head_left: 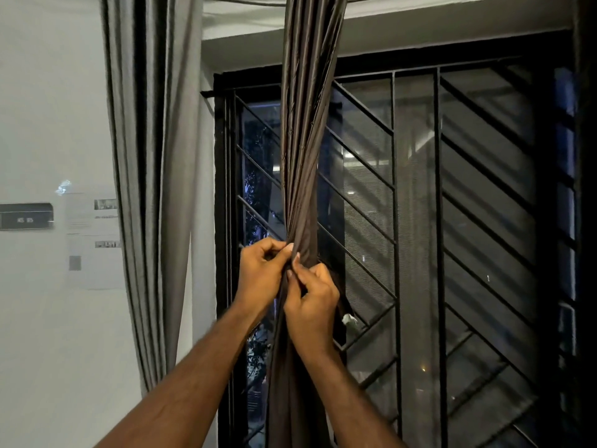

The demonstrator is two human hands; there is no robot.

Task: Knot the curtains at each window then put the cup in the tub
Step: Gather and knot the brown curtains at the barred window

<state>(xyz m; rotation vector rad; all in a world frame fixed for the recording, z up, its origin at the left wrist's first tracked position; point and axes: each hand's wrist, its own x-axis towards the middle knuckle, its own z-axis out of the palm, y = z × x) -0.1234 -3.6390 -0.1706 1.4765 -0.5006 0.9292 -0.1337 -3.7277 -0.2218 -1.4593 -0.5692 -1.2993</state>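
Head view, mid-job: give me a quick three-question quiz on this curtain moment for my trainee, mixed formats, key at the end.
1. True or false: both the left hand and the right hand grip the brown curtain.
2. Above the hands, the brown curtain is: A) spread flat, B) twisted into a rope, C) cut short.
3. Fill in: the grey curtain hangs to the ____ of the window grille.

Key: 1 true. 2 B. 3 left.
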